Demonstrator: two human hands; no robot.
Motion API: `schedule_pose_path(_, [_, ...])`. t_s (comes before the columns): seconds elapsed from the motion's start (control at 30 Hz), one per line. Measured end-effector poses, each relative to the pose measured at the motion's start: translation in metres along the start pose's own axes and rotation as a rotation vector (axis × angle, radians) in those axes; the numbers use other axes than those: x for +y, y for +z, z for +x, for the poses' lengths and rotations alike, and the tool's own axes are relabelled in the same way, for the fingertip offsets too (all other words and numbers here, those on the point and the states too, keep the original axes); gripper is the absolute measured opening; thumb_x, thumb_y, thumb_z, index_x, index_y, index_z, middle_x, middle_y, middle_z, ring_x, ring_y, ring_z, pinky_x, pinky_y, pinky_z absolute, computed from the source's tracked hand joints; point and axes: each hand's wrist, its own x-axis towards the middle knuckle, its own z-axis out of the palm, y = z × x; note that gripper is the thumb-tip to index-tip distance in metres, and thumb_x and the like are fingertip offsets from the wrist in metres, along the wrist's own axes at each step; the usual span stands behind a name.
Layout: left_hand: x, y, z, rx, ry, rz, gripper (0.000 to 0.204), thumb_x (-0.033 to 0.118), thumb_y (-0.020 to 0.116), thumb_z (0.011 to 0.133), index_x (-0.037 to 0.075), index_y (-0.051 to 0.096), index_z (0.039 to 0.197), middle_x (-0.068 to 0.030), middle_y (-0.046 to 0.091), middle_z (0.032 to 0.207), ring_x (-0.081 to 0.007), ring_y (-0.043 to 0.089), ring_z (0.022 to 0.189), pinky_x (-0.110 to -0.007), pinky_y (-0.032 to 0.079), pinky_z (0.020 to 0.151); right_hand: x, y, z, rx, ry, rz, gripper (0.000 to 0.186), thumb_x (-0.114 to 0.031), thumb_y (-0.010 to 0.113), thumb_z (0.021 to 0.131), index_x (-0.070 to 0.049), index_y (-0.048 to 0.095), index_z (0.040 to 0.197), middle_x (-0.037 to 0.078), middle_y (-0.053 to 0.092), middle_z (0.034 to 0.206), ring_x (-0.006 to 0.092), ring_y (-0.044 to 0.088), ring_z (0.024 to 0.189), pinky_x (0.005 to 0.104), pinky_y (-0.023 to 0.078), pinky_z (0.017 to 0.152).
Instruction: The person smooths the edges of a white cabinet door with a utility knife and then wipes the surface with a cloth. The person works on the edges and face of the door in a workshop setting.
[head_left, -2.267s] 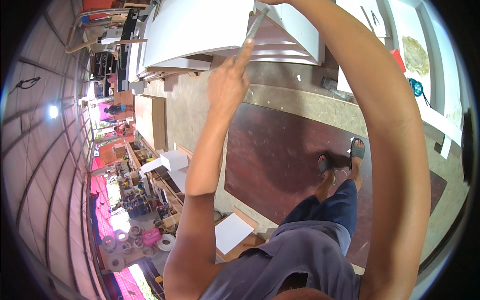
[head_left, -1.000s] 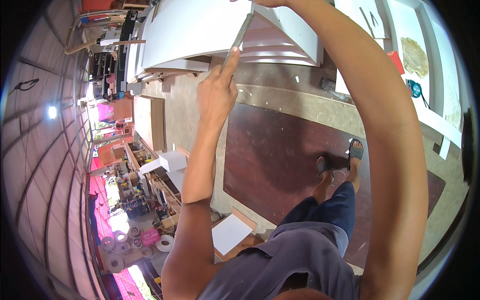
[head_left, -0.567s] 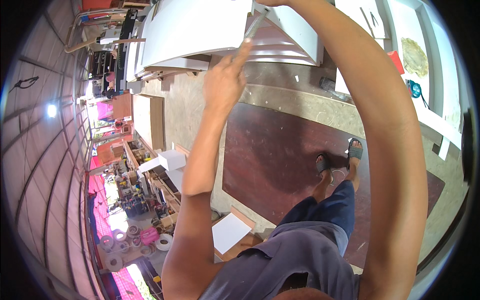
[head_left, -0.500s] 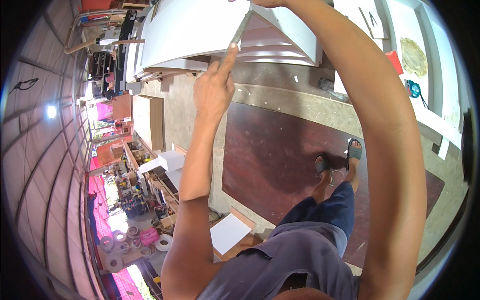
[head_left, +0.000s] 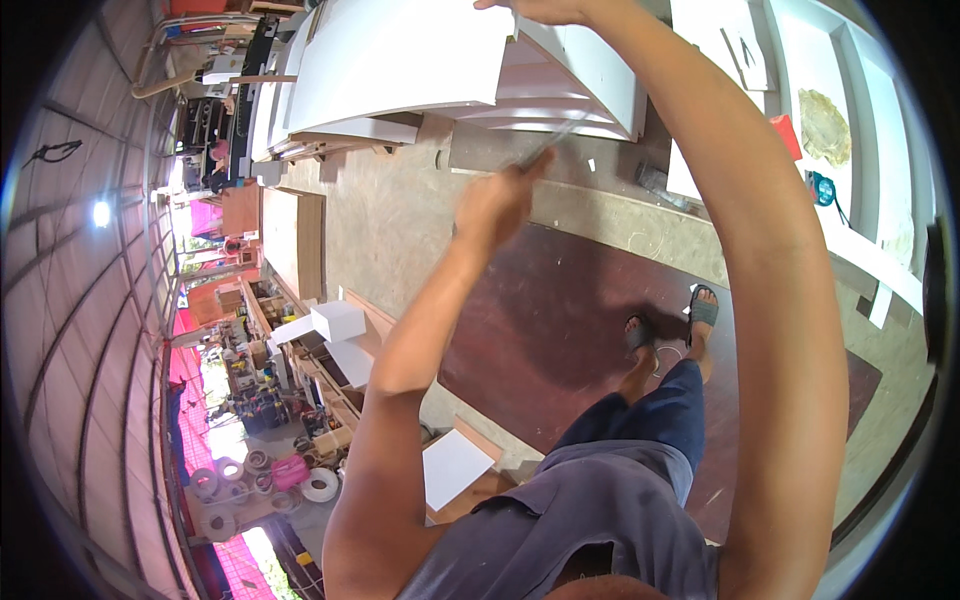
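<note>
My left hand (head_left: 495, 200) grips a thin grey tool (head_left: 565, 135), like a file, its index finger along it. The hand is slightly blurred and sits below the front edge of a white board (head_left: 400, 60). My right hand (head_left: 530, 10) reaches to the top of the view and holds that board at its upper corner, its fingers partly out of frame. Beside the board is a white carcass (head_left: 590, 85) with an angled side and several shelf-like pieces inside.
A white panel frame (head_left: 880, 200) stands right, with a red item (head_left: 785, 135) and teal tape measure (head_left: 823, 188). A cluttered bench (head_left: 300, 370) and tape rolls (head_left: 320, 485) are lower left. Wooden panels (head_left: 295, 240) lean left. My sandalled feet stand on a dark red board (head_left: 520, 330).
My left hand, holding the tool, has moved right and down, away from the white board's edge. My right hand stays at the top on the board.
</note>
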Motion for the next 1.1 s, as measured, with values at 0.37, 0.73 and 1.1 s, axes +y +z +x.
schedule_pose_path(0.37, [0.046,0.313,-0.396,-0.654,-0.513,-0.531,0.038,0.023,0.044,0.097,0.017,0.061,0.130,-0.0276,0.068,0.102,-0.0457,0.068,0.094,-0.055,0.054,0.079,-0.094,0.018,-0.042,-0.020,0.194,-0.094,0.094,-0.079,0.064,0.074,-0.020,0.050,0.146,0.009,0.030,0.161,0.0442,0.020,0.149,0.0624,0.024,0.119])
schedule_pose_path(0.73, [0.072,0.276,-0.392,-0.611,-0.904,-0.866,0.046,0.015,0.049,0.094,0.019,0.058,0.138,-0.0235,0.069,0.083,-0.0339,0.070,0.064,-0.045,0.054,0.055,-0.086,0.002,-0.041,-0.200,0.112,-0.123,0.108,-0.082,0.065,0.071,-0.015,0.039,0.152,0.015,0.021,0.163,0.0468,0.009,0.150,0.0703,0.015,0.116])
schedule_pose_path(1.1, [0.069,0.186,0.022,-0.003,-0.379,-1.626,0.017,0.005,0.060,0.094,0.000,0.060,0.110,-0.0056,0.064,0.076,-0.0096,0.061,0.058,-0.028,0.049,0.049,-0.070,0.004,-0.043,-0.145,0.083,-0.115,0.113,-0.062,0.084,0.061,-0.015,0.038,0.153,0.011,0.022,0.164,0.0444,0.013,0.151,0.0651,0.019,0.118])
